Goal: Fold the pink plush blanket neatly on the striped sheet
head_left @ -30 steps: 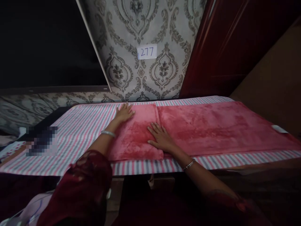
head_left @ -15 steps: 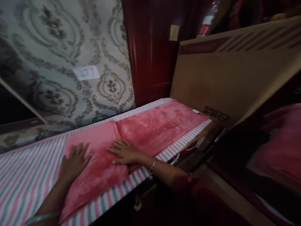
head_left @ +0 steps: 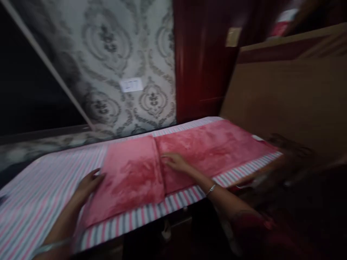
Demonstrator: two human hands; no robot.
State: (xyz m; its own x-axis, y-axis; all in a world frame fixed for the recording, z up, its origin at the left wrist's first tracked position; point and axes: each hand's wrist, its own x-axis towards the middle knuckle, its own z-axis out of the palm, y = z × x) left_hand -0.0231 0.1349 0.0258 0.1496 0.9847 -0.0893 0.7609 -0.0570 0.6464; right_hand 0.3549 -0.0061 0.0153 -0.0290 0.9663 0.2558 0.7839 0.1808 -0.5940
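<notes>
Hands [head_left: 176,162] now at blanket [head_left: 132,171] edges — striped cloth [head_left: 58,180] beneath, patterned wall [head_left: 141,47] behind.

Patterned wallpaper [head_left: 108,41] bears a white label [head_left: 132,85] — dark screen [head_left: 32,79] left, brown cardboard [head_left: 287,94] right.

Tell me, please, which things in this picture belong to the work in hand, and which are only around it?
In the work:
pink cloth, partly doubled over
left hand, at its left edge
right hand, by the edge of the doubled part
striped cloth, spread underneath

Only around:
dark screen
paper on the wall
cardboard
</notes>
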